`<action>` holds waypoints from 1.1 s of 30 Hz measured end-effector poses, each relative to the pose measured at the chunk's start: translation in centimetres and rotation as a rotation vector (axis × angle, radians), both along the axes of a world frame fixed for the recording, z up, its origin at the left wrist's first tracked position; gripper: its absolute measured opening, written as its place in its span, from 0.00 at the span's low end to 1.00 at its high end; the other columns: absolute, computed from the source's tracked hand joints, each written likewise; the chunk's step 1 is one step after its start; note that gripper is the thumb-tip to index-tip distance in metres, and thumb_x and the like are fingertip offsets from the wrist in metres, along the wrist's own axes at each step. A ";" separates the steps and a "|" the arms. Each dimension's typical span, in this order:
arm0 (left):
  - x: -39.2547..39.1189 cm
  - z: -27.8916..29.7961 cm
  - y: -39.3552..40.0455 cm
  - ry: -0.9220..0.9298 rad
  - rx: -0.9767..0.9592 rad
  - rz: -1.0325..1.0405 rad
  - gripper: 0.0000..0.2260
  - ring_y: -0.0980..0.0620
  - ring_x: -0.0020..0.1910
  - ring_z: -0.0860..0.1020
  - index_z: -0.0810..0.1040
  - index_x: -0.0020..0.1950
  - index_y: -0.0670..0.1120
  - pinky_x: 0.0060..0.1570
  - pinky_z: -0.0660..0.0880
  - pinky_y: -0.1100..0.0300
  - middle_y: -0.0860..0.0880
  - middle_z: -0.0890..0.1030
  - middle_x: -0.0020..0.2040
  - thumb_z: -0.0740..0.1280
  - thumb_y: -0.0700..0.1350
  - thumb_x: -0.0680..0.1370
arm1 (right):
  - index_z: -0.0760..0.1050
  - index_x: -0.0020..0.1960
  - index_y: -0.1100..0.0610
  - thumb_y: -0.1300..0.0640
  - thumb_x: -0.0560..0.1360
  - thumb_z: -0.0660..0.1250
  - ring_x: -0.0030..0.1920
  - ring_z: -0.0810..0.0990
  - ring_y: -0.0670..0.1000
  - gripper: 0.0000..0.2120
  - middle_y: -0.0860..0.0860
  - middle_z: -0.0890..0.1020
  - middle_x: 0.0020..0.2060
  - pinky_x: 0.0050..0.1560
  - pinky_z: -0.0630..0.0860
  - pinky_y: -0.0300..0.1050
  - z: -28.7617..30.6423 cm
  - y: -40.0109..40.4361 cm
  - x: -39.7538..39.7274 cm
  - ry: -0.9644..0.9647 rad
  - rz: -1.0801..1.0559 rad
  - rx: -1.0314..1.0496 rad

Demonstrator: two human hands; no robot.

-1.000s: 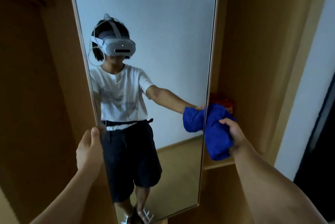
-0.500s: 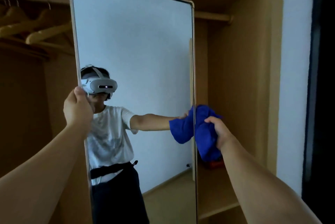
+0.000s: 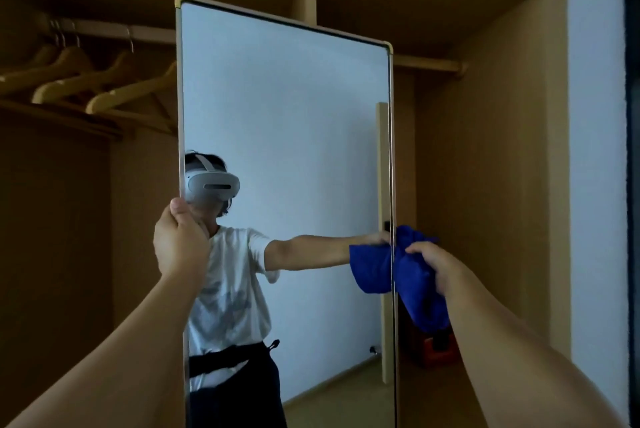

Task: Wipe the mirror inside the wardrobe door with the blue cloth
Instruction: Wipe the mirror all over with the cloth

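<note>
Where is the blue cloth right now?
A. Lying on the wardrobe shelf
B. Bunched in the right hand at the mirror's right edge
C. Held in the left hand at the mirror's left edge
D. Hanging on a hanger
B: the right hand grips the bunched cloth against the mirror's right edge, while the left hand holds the left edge.

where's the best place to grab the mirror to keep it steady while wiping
Grip the mirror by its left frame edge at mid-height, coming from the left, where the left hand grips it. The narrow frame lets fingers wrap behind without smudging the glass, and it sits opposite the blue cloth held in the right hand.
</note>
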State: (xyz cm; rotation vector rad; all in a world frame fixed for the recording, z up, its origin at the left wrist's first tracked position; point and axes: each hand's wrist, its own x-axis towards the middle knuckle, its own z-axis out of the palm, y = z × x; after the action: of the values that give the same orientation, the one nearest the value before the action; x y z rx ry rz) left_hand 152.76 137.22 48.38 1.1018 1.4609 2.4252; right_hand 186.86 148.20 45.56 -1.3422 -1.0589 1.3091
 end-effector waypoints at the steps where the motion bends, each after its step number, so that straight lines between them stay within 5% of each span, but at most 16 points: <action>1: 0.0 0.0 0.1 -0.009 -0.001 0.014 0.21 0.43 0.34 0.68 0.69 0.29 0.55 0.37 0.64 0.47 0.40 0.74 0.36 0.47 0.64 0.75 | 0.66 0.68 0.62 0.52 0.74 0.66 0.60 0.73 0.64 0.26 0.65 0.73 0.63 0.62 0.69 0.59 0.3 0.1 0.2 -0.002 0.005 0.003; 4: 0.0 -0.1 0.5 -0.009 0.001 0.036 0.22 0.42 0.35 0.69 0.69 0.30 0.55 0.38 0.65 0.46 0.40 0.75 0.36 0.46 0.66 0.72 | 0.73 0.62 0.61 0.58 0.73 0.66 0.48 0.78 0.61 0.18 0.62 0.80 0.50 0.48 0.74 0.52 2.8 0.3 0.1 0.067 -0.027 0.117; 9: -0.3 -0.2 1.0 -0.007 0.011 0.048 0.22 0.41 0.34 0.70 0.67 0.30 0.54 0.36 0.66 0.45 0.40 0.74 0.35 0.46 0.68 0.70 | 0.77 0.45 0.60 0.56 0.75 0.61 0.40 0.79 0.58 0.09 0.58 0.83 0.31 0.40 0.73 0.47 9.2 0.0 -0.7 0.216 -0.008 0.302; 12: -0.4 -0.2 1.2 0.002 0.013 0.087 0.22 0.41 0.33 0.72 0.67 0.30 0.54 0.36 0.68 0.45 0.40 0.74 0.34 0.46 0.67 0.71 | 0.83 0.43 0.61 0.53 0.71 0.61 0.43 0.84 0.58 0.15 0.59 0.84 0.42 0.44 0.78 0.49 10.9 -1.1 -0.2 0.428 0.154 0.412; 16: -0.2 -0.1 1.1 0.029 -0.013 0.191 0.20 0.40 0.41 0.76 0.68 0.33 0.51 0.45 0.73 0.44 0.45 0.76 0.37 0.46 0.60 0.77 | 0.75 0.59 0.62 0.59 0.72 0.59 0.59 0.78 0.62 0.18 0.63 0.78 0.58 0.50 0.78 0.60 8.1 -1.5 1.5 0.622 0.492 0.452; 19: -0.2 0.0 1.2 0.038 -0.044 0.210 0.20 0.41 0.43 0.75 0.68 0.36 0.49 0.47 0.71 0.46 0.45 0.76 0.39 0.47 0.57 0.79 | 0.75 0.60 0.61 0.63 0.69 0.64 0.53 0.82 0.60 0.19 0.60 0.82 0.54 0.45 0.80 0.54 6.1 -1.2 2.1 0.414 0.462 0.438; 23: -0.9 -0.1 1.7 0.035 -0.056 0.146 0.20 0.42 0.42 0.74 0.68 0.36 0.47 0.48 0.71 0.46 0.46 0.73 0.36 0.48 0.56 0.81 | 0.75 0.62 0.58 0.52 0.63 0.75 0.51 0.83 0.58 0.29 0.59 0.83 0.52 0.44 0.80 0.51 3.7 0.8 2.3 0.403 0.314 0.346; 29: -1.7 0.0 2.7 0.065 -0.055 0.141 0.21 0.40 0.43 0.76 0.69 0.37 0.47 0.49 0.73 0.44 0.44 0.74 0.38 0.48 0.58 0.80 | 0.76 0.61 0.58 0.45 0.70 0.72 0.58 0.80 0.57 0.25 0.58 0.81 0.57 0.58 0.75 0.54 4.8 2.2 0.6 0.496 0.292 0.389; 33: -2.1 -0.1 3.6 0.048 -0.054 0.160 0.21 0.42 0.43 0.76 0.70 0.38 0.48 0.49 0.72 0.45 0.44 0.75 0.39 0.48 0.59 0.80 | 0.77 0.53 0.60 0.47 0.75 0.65 0.52 0.80 0.55 0.16 0.58 0.81 0.51 0.59 0.74 0.53 9.1 2.0 -0.2 0.486 0.308 0.450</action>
State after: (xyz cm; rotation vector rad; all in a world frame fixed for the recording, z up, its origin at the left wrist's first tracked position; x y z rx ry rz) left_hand 150.68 140.78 48.33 1.0785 1.6799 2.4620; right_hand 186.68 150.16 54.66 -0.5036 -1.1474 1.4135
